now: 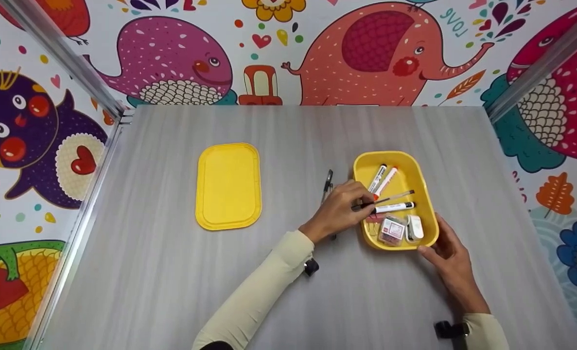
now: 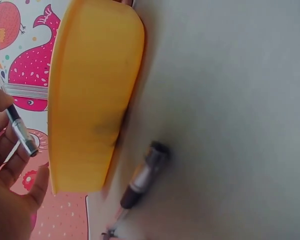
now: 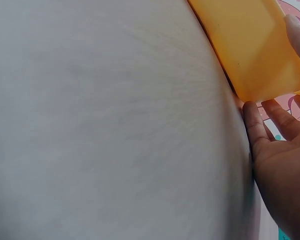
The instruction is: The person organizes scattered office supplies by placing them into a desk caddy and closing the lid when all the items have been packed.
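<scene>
Left hand (image 1: 340, 206), nearly closed, pinches pen (image 1: 393, 197) over bin (image 1: 409, 176); right hand (image 1: 451, 260), loosely curved, holds bin's near right corner between thumb and fingers. Advisable: keep bin steady, lower pen flat beside marker (image 1: 396, 207).

Readable lettering: one word.
"LOVE" (image 1: 455, 23) is printed mirror-reversed on the patterned wall (image 1: 312, 29) beyond the right hand (image 1: 451, 265).
</scene>
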`<state>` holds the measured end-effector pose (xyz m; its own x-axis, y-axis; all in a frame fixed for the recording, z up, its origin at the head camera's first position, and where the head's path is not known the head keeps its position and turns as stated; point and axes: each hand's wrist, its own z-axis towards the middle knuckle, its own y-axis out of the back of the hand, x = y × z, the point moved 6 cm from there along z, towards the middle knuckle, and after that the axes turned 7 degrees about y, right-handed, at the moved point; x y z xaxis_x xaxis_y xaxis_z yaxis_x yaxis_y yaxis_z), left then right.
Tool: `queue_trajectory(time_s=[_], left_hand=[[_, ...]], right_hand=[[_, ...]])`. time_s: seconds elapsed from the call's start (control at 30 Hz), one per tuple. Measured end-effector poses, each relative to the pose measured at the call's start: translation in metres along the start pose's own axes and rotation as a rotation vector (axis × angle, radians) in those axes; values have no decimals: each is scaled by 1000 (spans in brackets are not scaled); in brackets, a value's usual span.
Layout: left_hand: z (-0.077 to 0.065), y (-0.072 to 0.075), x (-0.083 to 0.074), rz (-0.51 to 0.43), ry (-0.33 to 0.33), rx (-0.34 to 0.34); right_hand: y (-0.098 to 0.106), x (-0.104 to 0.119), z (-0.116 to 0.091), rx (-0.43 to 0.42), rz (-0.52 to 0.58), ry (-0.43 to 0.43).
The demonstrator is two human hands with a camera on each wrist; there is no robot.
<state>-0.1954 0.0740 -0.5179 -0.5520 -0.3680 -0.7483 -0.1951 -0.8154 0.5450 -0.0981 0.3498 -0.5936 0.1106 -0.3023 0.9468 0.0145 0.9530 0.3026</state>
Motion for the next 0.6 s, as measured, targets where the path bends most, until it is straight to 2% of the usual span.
queue_trajectory(time_s=[0.17, 0.6], left_hand=[[5, -4, -5, -5, -37, -7], [15, -16, -5, -7, -11, 14]], right_hand=[[0, 1, 0, -12, 36, 14], [0, 2, 0, -6, 41, 0]])
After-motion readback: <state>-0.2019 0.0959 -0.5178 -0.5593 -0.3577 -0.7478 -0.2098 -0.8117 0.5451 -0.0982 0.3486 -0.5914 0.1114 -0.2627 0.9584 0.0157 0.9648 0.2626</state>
